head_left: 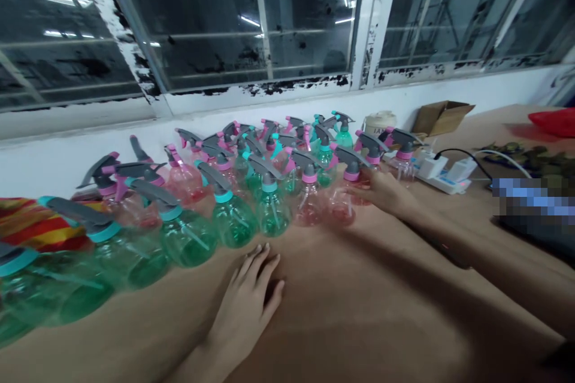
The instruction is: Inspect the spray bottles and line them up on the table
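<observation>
Currently, the left hand (251, 299) is resting palm down on the brown-topped bench (350, 335), its fingers loosely spread and holding nothing. Its fingertips are lying just in front of a round, transparent green plastic spray bottle (273, 218) with a turquoise collar and a grey trigger head. The right hand (381, 188) is reaching in at the right end of the front row, beside a round, transparent pink plastic spray bottle (340, 208) with a pink collar; blur is hiding whether its fingers are gripping anything.

More green and pink bottles are standing crowded along the white wall (45, 161). Pale dip tubes are showing inside several green ones; whether liquid is sitting around them is unclear through the tinted plastic. Behind the right end, a whitish, lettered tub (381, 122) is standing near a brown cardboard box (442, 118) with raised flaps, the contents of both staying hidden. A white power strip (444, 179) is carrying plugged-in white adapters (462, 169).
</observation>
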A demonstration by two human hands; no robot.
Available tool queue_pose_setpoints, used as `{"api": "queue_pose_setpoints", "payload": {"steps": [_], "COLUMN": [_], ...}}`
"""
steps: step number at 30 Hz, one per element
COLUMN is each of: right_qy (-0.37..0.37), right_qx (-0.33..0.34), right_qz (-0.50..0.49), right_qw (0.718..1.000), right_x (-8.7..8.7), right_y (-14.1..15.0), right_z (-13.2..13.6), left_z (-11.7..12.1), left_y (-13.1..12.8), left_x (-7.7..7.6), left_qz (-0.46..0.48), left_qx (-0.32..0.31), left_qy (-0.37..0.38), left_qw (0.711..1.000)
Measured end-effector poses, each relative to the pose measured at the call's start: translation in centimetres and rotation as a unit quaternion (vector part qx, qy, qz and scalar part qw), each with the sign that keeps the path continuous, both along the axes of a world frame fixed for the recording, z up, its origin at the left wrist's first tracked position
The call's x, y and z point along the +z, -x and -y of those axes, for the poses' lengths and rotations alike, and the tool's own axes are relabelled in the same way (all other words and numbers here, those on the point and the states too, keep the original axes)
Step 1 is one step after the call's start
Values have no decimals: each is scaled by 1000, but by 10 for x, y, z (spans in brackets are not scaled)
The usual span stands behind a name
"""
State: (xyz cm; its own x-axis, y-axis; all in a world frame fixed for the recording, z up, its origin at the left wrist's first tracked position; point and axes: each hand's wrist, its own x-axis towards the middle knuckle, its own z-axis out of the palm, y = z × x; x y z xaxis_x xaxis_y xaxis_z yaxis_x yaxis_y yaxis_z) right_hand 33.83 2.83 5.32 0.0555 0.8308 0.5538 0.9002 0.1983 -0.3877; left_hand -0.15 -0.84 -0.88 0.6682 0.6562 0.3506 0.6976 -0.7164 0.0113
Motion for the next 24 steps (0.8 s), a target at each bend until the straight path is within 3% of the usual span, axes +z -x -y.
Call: {"api": "queue_pose_setpoints", "payload": {"steps": [12, 18, 24], "right_qy": [-24, -44, -38], "right_qx": [11, 29, -74], "right_qz": [-74, -123, -138], "right_qw": [997, 991, 987], "right_x": [-4, 3, 17], "right_y": [6, 3, -37], "right_z": [-28, -2, 26], "left_z": [-8, -9, -16], "left_y": [7, 8, 12], "left_x": [-10, -11, -18], "left_qz": [20, 49, 66], "left_qx": [-4, 3, 3], "left_qy": [-8, -1, -7], "left_qw": [1000, 999, 998]}}
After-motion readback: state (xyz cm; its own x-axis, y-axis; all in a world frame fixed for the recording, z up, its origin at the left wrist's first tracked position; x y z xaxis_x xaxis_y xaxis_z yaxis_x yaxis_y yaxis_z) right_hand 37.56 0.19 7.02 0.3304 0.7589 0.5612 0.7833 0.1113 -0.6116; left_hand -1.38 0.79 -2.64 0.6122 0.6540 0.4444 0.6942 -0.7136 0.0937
